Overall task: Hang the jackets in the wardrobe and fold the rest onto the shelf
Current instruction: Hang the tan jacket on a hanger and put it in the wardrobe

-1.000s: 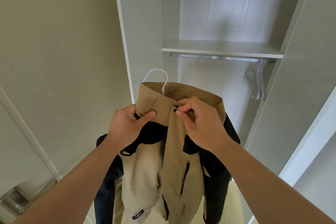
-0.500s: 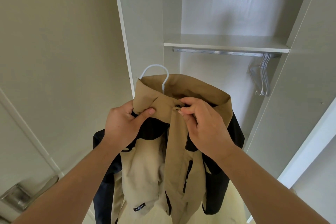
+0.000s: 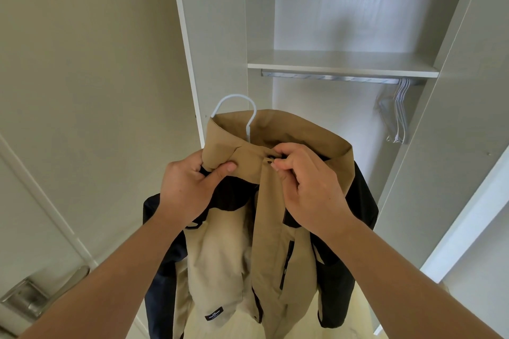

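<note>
One tan and black jacket (image 3: 275, 242) is held up before the open wardrobe (image 3: 214, 36) on one white hanger (image 3: 242, 107), whose hook rises from the collar. The collar is gripped by the left hand (image 3: 190, 187) and pinched at its dark fastener by the right hand (image 3: 311, 187). One shelf (image 3: 341, 66) and one rail (image 3: 330, 77) are seen, with a bunch of spare hangers (image 3: 399, 113) too bunched to count. Both grips are unchanged from half a second ago, and the jacket has barely shifted. A beige wall (image 3: 96, 63) and a metal door handle (image 3: 30, 297) are seen at left.

White wardrobe shelf (image 3: 341, 62) at 1 o'clock, metal rail (image 3: 330, 77) just under it, bunch of white hangers (image 3: 400, 113) hanging at rail's right end, 2 o'clock.
</note>
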